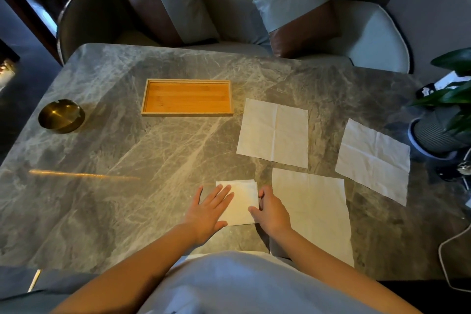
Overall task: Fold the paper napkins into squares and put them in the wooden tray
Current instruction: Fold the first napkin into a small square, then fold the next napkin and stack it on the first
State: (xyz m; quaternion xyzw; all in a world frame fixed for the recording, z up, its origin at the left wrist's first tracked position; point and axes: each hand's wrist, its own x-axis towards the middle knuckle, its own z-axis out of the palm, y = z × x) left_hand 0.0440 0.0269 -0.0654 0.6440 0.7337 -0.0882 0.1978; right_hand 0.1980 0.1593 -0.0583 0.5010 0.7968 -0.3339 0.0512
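A folded white napkin [242, 199] lies as a small square near the table's front edge. My left hand [209, 209] presses flat on its left part, fingers spread. My right hand [271, 211] rests at the napkin's right edge, fingers curled against it. Three unfolded napkins lie flat: one [274, 132] in the middle, one [373, 160] at the right, one [316, 211] just right of my right hand. The wooden tray [187, 112] sits toward the far left of centre with nothing in it.
A brass ashtray [61, 116] stands at the table's left edge. A potted plant [441, 130] and cables sit at the right edge. Two chairs with cushions [178, 0] stand beyond the marble table [127, 160].
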